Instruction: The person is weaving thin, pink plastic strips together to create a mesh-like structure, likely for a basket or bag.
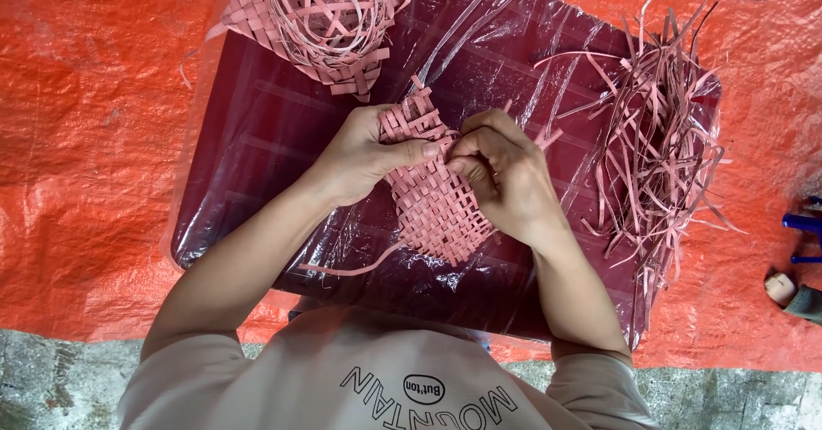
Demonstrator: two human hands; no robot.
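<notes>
Woven pink mat (pixel 432 194) pinched at its top edge by left hand (pixel 364 156) and right hand (pixel 505 173)

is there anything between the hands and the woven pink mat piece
Nothing visible. The left hand and right hand both grip the woven pink mat piece directly, fingers pinching its upper part. The loose strips and the woven basket lie apart from it.

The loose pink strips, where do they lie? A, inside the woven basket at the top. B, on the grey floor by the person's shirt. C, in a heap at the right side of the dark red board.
C: the loose pink strips lie heaped on the right side of the plastic-wrapped dark red board, apart from both hands.
</notes>
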